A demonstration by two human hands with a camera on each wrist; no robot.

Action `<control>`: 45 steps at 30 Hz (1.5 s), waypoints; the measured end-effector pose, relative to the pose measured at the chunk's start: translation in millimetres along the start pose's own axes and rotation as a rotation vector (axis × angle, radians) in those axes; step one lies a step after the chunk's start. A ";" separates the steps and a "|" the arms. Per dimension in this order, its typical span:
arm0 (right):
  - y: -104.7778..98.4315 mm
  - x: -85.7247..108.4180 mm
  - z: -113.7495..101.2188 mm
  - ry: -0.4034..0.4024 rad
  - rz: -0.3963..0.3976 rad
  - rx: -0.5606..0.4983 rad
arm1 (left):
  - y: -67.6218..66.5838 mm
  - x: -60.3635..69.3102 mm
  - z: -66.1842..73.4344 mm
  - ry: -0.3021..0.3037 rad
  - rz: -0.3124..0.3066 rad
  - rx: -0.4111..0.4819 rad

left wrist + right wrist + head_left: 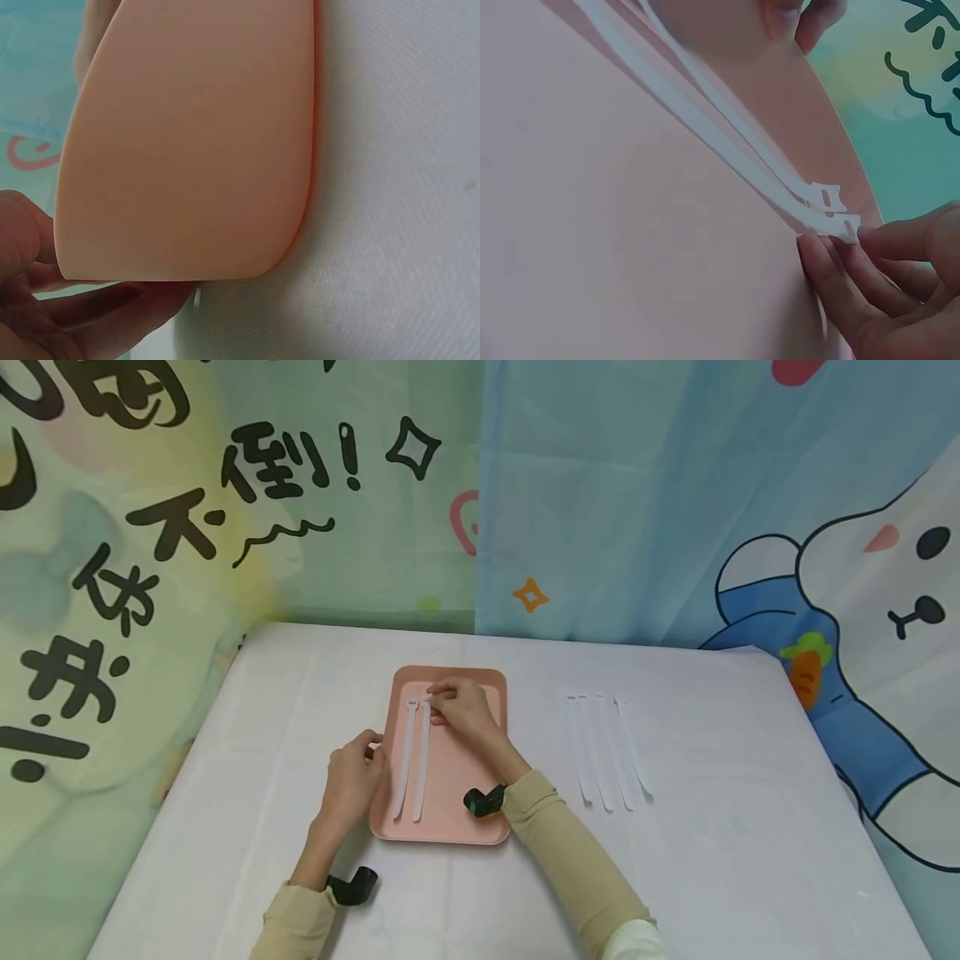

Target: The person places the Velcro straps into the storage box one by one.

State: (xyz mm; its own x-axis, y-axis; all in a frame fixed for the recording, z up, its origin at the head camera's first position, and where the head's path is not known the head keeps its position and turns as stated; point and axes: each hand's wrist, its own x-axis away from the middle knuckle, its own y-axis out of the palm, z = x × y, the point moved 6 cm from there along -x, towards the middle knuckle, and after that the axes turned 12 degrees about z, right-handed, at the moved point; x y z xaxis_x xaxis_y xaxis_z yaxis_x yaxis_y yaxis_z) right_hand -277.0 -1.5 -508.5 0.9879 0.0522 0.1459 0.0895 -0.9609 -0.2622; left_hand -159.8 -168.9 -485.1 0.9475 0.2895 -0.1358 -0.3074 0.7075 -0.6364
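"Pinching something with the right grip (465, 712), is the person?"

"Yes, the slotted end of a long, thin white strip (422, 764), plastic by the look of it. It lies in the pink rectangular tray (457, 806) with rounded corners, just beside a matching white strip (405, 760), both running lengthwise in the left half."

"And the left grip (352, 777)?"

"Bent round the tray's left edge, holding it by the rim (the left-wrist view hides some of the fingertips behind the wall)."

"How much is done, would you say?"

"Two strips are in the tray, side by side and not crossing. I'd judge the one nearer the left wall as set down; the other is between fingers, so I wouldn't call it finished."

"What's left?"

"Four white strips (632, 752) lie in a row on the white cloth-covered surface (750, 777), to the right of the tray and well apart from it, neither grip touching them. If they belong with the pair, a third of the six are in the tray, counting the pinched one."

"Do they match?"

"In outline, yes; finer details are too faint to tell."
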 end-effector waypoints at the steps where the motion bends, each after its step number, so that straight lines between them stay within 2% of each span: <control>1: -0.1 0.2 -0.7 -0.012 -0.002 0.018 | 0.2 -0.1 0.0 -0.002 0.000 0.000; 4: -1.2 0.9 -2.6 -0.036 -0.001 0.050 | 1.0 -0.6 -0.2 -0.006 -0.002 -0.003; 13: -10.1 4.8 -4.3 -0.039 0.032 0.076 | 0.9 -0.8 -0.9 -0.006 -0.002 -0.013; 24: -29.7 15.1 -10.9 -0.054 0.034 -0.006 | 0.5 -0.1 -2.9 -0.020 -0.010 -0.024; 31: -53.6 26.8 -13.1 -0.092 0.135 0.045 | 1.1 -0.1 -2.6 -0.019 -0.008 -0.027; 39: -81.7 37.6 -10.7 -0.084 0.238 -0.101 | 0.7 0.0 -3.8 -0.005 -0.009 -0.024; 45: -99.7 42.9 -2.2 -0.079 0.290 -0.125 | 0.8 -0.2 -3.8 -0.002 -0.012 -0.016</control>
State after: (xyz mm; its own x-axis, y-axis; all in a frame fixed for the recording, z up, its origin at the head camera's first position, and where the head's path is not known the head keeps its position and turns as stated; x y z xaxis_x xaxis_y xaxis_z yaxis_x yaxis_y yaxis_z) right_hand -243.7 95.9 -473.9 0.9772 -0.2123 0.0066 -0.2084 -0.9645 -0.1622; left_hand -159.9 -170.9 -488.5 0.9509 0.2823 -0.1270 -0.2947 0.7001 -0.6504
